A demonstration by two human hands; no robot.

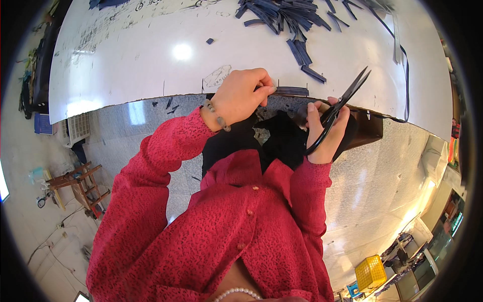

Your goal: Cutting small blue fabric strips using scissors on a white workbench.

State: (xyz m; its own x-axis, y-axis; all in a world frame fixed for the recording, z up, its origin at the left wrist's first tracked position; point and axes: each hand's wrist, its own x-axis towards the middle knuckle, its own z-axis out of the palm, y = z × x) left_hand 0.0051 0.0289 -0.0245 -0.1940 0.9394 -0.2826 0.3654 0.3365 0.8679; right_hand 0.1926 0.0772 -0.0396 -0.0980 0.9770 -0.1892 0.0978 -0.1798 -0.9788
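Observation:
At the near edge of the white table (131,65), my left hand (240,96) is closed in a pinch. A short dark blue fabric strip (293,91) lies along the edge, its left end at my left thumb and fingertips. My right hand (329,126) is wrapped round black-handled scissors (347,98), just right of the strip and in front of the edge. The scissors' blades point away and to the right, their tips slightly apart. Short dark lines are drawn on the tabletop beside the strip.
A heap of dark blue strips (282,17) lies at the far side of the table, with one small piece (209,41) apart. A dark cord (406,85) hangs over the right edge. A brown open drawer or box (370,132) sits under the table. A wooden stool (83,186) stands left.

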